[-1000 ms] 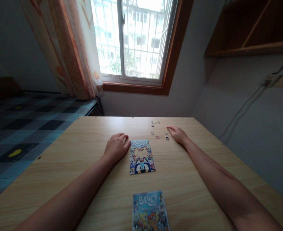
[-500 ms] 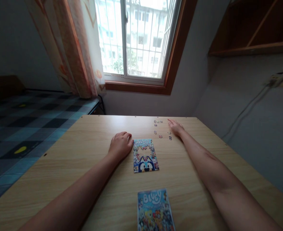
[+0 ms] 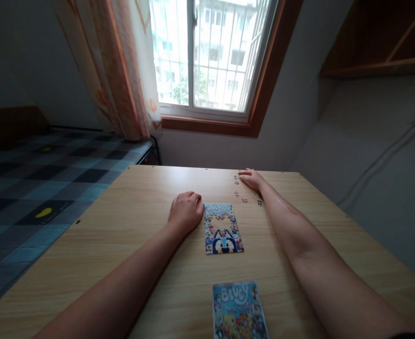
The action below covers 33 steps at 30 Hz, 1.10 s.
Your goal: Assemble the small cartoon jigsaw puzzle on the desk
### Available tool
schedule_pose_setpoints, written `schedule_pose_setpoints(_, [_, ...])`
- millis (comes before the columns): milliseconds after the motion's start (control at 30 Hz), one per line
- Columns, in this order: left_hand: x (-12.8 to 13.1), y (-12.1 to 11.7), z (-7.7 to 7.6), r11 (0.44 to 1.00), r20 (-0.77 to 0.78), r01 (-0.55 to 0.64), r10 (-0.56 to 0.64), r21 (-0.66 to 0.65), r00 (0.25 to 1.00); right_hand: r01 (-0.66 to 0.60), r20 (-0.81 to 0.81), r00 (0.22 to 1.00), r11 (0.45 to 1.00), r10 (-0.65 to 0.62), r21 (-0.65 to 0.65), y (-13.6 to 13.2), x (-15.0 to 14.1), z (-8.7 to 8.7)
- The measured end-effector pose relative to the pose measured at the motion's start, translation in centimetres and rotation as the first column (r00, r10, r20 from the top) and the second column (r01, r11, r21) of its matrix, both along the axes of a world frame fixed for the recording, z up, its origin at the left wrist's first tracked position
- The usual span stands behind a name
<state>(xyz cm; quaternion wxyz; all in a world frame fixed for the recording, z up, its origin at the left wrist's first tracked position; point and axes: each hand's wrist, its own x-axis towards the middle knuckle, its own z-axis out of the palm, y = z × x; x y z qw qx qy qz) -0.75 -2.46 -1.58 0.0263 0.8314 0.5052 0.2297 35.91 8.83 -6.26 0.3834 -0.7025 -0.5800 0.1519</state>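
Note:
A partly assembled Bluey jigsaw puzzle lies flat on the table, with a gap in its upper middle where bare wood shows. My left hand rests palm down at the puzzle's upper left edge, its fingers loosely bent and the tips partly hidden. Toward the table's far edge, my right hand is stretched out over loose puzzle pieces with its fingers extended; it covers some of them. A few pieces show left of it, among them a reddish puzzle piece. Another dark puzzle piece lies by my right wrist.
A Bluey picture box lies at the table's near side. The wooden table reaches toward a barred window. To the left stands a bed with a checked cover. A wall shelf hangs at upper right.
My right hand has moved left, over the loose pieces by the far edge, and covers some that showed before. My left hand stays beside the puzzle. The whole view has shifted slightly.

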Motion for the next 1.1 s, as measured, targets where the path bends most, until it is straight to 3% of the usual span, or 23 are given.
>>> schedule_pose_setpoints(133, [0.0,-0.1,0.2,1.0,-0.002,-0.003,0.003,-0.005,1.0,-0.015,0.035,0.999,0.998,0.017,-0.061,-0.2,-0.1,0.5])
schedule_pose_setpoints(333, [0.0,-0.2,0.3,1.0,-0.004,-0.005,0.005,-0.022,1.0,-0.022,0.018,1.0,0.999,0.023,-0.033,-0.6,-0.3,1.0])
schedule_pose_setpoints(600, [0.0,-0.2,0.4,0.999,-0.011,-0.014,0.014,-0.032,1.0,-0.04,-0.236,0.97,0.994,0.063,0.102,-1.4,-0.8,0.9])
schedule_pose_setpoints(767, [0.0,-0.2,0.4,0.999,-0.006,-0.014,0.014,-0.033,1.0,-0.014,-0.498,0.861,0.982,0.109,0.19,-2.2,-0.3,1.4])
schedule_pose_setpoints(933, [-0.2,-0.2,0.3,1.0,0.022,-0.002,0.002,-0.007,1.0,0.182,-0.713,0.695,0.935,0.098,0.306,-4.1,1.3,2.3])
schedule_pose_setpoints(1100, [-0.2,0.0,0.1,1.0,0.056,0.005,-0.006,0.012,0.998,0.299,-0.81,0.579,0.901,0.091,0.315,-6.2,1.5,2.5])
